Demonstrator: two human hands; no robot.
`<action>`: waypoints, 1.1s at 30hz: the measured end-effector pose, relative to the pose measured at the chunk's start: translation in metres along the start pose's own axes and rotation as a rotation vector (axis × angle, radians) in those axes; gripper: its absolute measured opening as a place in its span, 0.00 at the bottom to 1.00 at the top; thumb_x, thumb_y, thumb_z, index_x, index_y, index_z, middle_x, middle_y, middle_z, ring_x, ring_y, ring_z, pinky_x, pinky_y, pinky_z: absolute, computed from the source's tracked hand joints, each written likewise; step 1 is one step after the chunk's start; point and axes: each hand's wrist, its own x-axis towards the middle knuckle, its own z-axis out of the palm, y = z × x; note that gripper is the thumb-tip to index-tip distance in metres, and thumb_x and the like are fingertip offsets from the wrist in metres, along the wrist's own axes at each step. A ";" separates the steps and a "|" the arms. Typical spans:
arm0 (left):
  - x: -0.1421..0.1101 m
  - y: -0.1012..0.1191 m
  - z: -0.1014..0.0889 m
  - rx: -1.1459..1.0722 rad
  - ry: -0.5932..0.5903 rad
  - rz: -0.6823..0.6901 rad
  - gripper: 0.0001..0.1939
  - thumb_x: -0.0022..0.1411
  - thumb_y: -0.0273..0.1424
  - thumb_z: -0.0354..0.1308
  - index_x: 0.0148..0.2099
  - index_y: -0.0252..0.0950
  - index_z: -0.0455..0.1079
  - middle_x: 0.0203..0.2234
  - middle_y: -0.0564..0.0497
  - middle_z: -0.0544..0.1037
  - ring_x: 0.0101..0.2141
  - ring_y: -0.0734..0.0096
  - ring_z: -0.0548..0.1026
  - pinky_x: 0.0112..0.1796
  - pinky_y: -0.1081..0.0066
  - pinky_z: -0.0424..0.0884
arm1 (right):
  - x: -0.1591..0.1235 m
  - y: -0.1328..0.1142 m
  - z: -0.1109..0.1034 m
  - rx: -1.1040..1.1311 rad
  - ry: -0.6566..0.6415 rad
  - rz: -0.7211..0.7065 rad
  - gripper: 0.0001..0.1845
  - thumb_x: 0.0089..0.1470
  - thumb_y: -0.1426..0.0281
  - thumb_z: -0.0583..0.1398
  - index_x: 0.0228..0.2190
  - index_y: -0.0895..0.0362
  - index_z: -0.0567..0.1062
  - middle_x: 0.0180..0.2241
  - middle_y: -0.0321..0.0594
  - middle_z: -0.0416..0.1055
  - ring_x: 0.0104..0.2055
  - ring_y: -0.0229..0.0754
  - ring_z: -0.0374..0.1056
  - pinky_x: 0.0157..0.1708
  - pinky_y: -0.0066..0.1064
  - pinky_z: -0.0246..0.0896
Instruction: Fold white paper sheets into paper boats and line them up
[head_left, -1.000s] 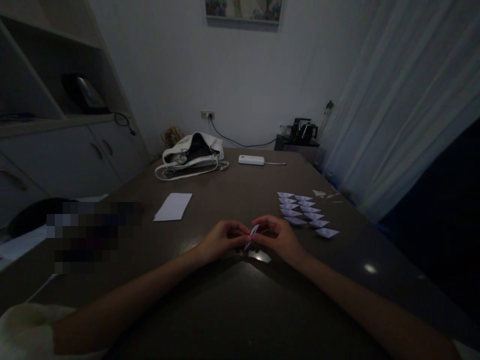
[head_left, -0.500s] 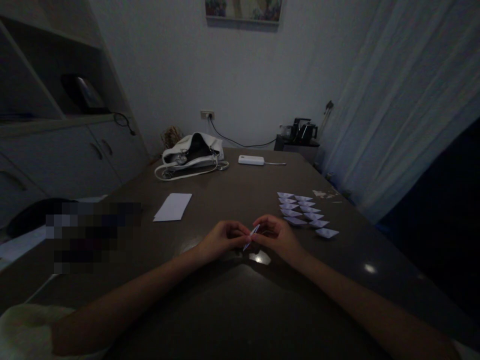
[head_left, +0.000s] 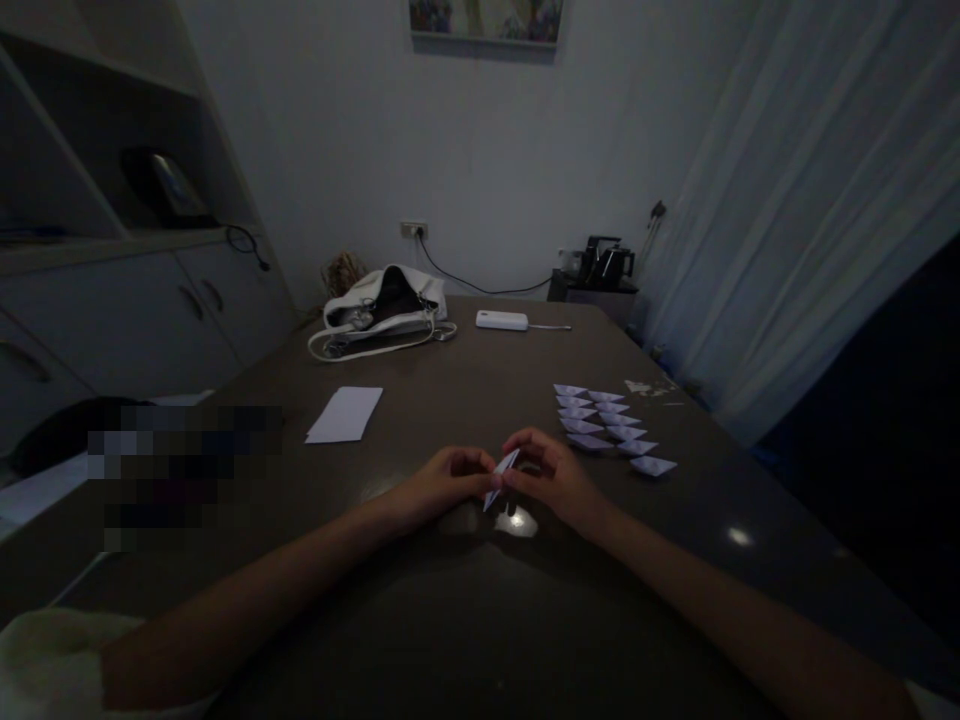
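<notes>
A small folded piece of white paper point(head_left: 508, 463) is held tilted just above the dark table, its two ends pointed. My left hand point(head_left: 448, 480) pinches it from the left between thumb and fingers. From the right, my right hand point(head_left: 556, 478) grips the same paper, thumb low and fingers curled behind. My fingertips cover its middle. To the right of my right hand stand several folded paper boats point(head_left: 626, 433) in two rows. A stack of white paper sheets point(head_left: 345, 414) lies to the left, beyond my left hand.
A white handbag point(head_left: 386, 305) lies at the table's far left, and a white power bank point(head_left: 502, 320) with a short cable at the far middle. Paper scraps point(head_left: 649, 387) lie near the right edge. At the left, a blurred-out patch covers part of the table point(head_left: 480, 620).
The folded paper has tilted and shifted slightly, and more of its lower point shows below my fingers. Both hands stay in nearly the same place, still gripping it.
</notes>
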 end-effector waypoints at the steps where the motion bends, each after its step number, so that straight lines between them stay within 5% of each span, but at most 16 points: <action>1: 0.000 0.001 0.000 0.006 0.004 0.004 0.15 0.49 0.37 0.67 0.32 0.30 0.69 0.25 0.53 0.74 0.26 0.76 0.69 0.31 0.75 0.63 | 0.000 0.000 0.000 -0.010 0.007 -0.012 0.18 0.45 0.65 0.66 0.37 0.55 0.67 0.32 0.36 0.70 0.34 0.37 0.69 0.34 0.29 0.65; 10: -0.002 0.006 0.003 0.060 0.049 0.006 0.15 0.49 0.38 0.65 0.33 0.31 0.70 0.26 0.52 0.72 0.28 0.74 0.69 0.32 0.74 0.63 | -0.003 0.000 0.005 -0.270 0.213 -0.191 0.17 0.46 0.65 0.66 0.32 0.53 0.62 0.32 0.35 0.69 0.32 0.38 0.68 0.30 0.29 0.64; 16: -0.001 0.007 0.006 0.041 0.079 0.017 0.15 0.49 0.38 0.65 0.32 0.31 0.71 0.24 0.54 0.71 0.26 0.76 0.67 0.31 0.75 0.61 | -0.007 -0.006 0.004 -0.680 0.232 -0.462 0.02 0.53 0.70 0.61 0.29 0.54 0.72 0.29 0.37 0.67 0.29 0.37 0.64 0.26 0.28 0.59; 19: 0.000 0.008 0.008 0.062 0.109 0.048 0.15 0.48 0.38 0.65 0.31 0.31 0.70 0.24 0.55 0.70 0.26 0.76 0.67 0.31 0.75 0.62 | -0.010 -0.008 0.005 -0.814 0.232 -0.512 0.04 0.56 0.71 0.58 0.32 0.54 0.75 0.31 0.39 0.70 0.33 0.39 0.66 0.32 0.31 0.62; 26: 0.002 0.004 0.006 0.100 0.169 0.081 0.15 0.49 0.38 0.65 0.32 0.31 0.71 0.25 0.52 0.73 0.27 0.74 0.69 0.33 0.74 0.63 | -0.013 -0.008 0.006 -1.023 0.237 -0.494 0.08 0.56 0.68 0.59 0.38 0.53 0.77 0.33 0.42 0.72 0.36 0.43 0.67 0.35 0.34 0.62; 33: 0.001 0.003 0.007 0.032 0.111 0.094 0.14 0.49 0.35 0.67 0.37 0.31 0.74 0.32 0.48 0.77 0.33 0.70 0.72 0.37 0.72 0.65 | -0.010 -0.002 0.004 -0.907 0.269 -0.382 0.09 0.52 0.72 0.60 0.37 0.53 0.77 0.31 0.39 0.71 0.30 0.39 0.66 0.29 0.30 0.60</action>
